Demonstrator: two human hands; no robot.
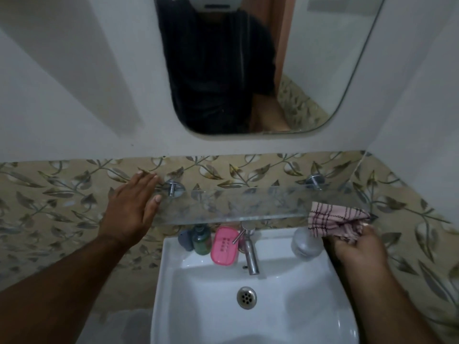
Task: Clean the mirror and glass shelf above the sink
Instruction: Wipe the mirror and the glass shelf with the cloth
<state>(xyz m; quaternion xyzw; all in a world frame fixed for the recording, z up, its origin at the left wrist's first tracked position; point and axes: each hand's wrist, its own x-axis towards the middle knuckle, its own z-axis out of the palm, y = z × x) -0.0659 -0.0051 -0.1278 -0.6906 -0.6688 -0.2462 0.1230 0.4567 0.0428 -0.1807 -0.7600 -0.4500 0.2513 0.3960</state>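
A round-cornered mirror (323, 58) hangs on the white wall and reflects a person in dark clothes. Below it a clear glass shelf (236, 202) sits on two metal pegs against leaf-patterned tiles. My left hand (131, 209) lies flat and open at the shelf's left end, fingers touching the tile and the glass edge. My right hand (357, 247) grips a pink checked cloth (335, 219), which rests on the shelf's right front edge. The shelf carries nothing else that I can see.
A white sink (285, 294) with a metal tap (249, 252) and drain (246, 297) sits under the shelf. On its back rim stand a grey item (185, 240), a green bottle (202, 240), a pink soap box (223, 245) and a clear jar (305, 244).
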